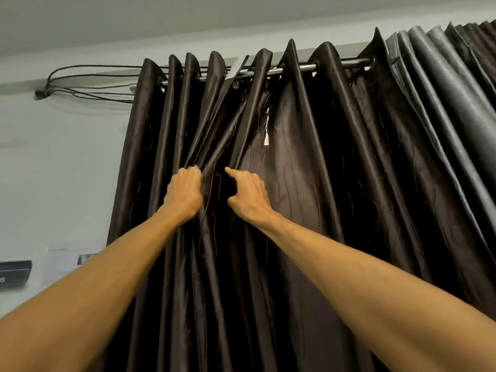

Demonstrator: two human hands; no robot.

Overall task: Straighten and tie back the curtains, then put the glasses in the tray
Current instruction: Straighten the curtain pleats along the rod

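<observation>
Beside wall (53, 162), curtain (316, 189) folds hide left hand (183, 196) fingers, right hand (249, 198) partly.

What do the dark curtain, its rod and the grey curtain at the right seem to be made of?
The dark curtain looks like woven cloth, probably a satin-like synthetic: glossy highlights along soft folds, fine snagged threads. The rod looks like polished metal: bright reflections on a thin round bar. The grey curtain seems a stiffer, duller cloth, perhaps a coated lining: faint sheen, crisp pleats.
</observation>
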